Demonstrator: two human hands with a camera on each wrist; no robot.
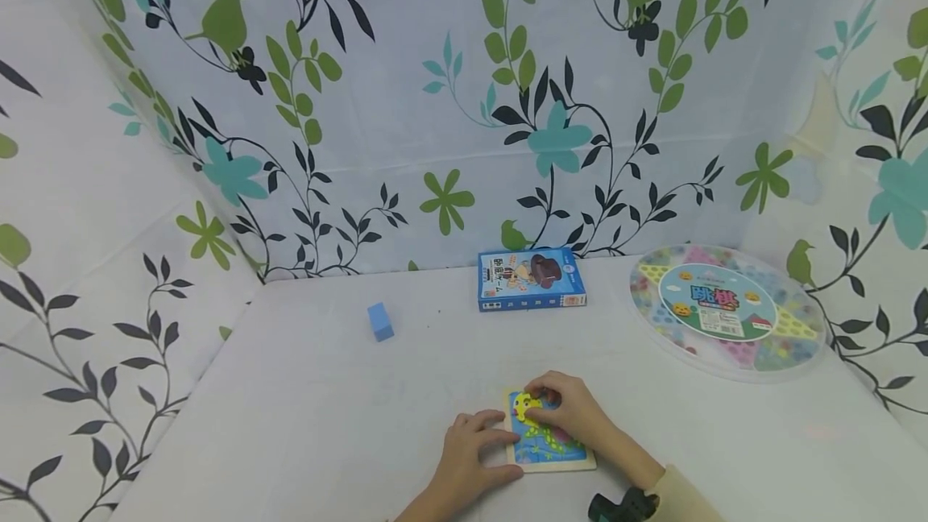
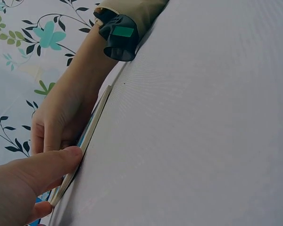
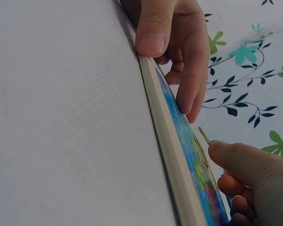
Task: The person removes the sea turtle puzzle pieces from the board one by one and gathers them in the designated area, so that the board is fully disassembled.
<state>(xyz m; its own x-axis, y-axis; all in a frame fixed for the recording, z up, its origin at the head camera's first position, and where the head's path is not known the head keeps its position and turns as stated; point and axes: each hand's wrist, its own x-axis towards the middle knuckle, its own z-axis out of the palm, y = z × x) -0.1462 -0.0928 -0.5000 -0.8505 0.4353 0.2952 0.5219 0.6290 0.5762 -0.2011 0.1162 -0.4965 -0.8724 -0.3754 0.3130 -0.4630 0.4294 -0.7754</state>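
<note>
In the head view a small wooden jigsaw puzzle (image 1: 532,455) with a blue, green and yellow picture lies on the table. My left hand (image 1: 467,453) holds it at its left side, thumb by the near corner and fingertips along the edge. Over the puzzle's upper left part, my right hand (image 1: 576,409) pinches a yellow puzzle piece (image 1: 520,407) between thumb and fingers. From the right wrist, that thin piece (image 3: 203,135) appears tilted on edge close above the puzzle. The left wrist view shows the left thumb against the wooden rim (image 2: 96,110); the right fingertips are partly hidden there.
A blue cuboid block (image 1: 380,321) lies at the back left of the white table. Behind the puzzle is a blue card-game box (image 1: 532,280). A round, clear-covered board game (image 1: 725,308) sits at the back right. Patterned cloth (image 1: 406,103) hangs around the table.
</note>
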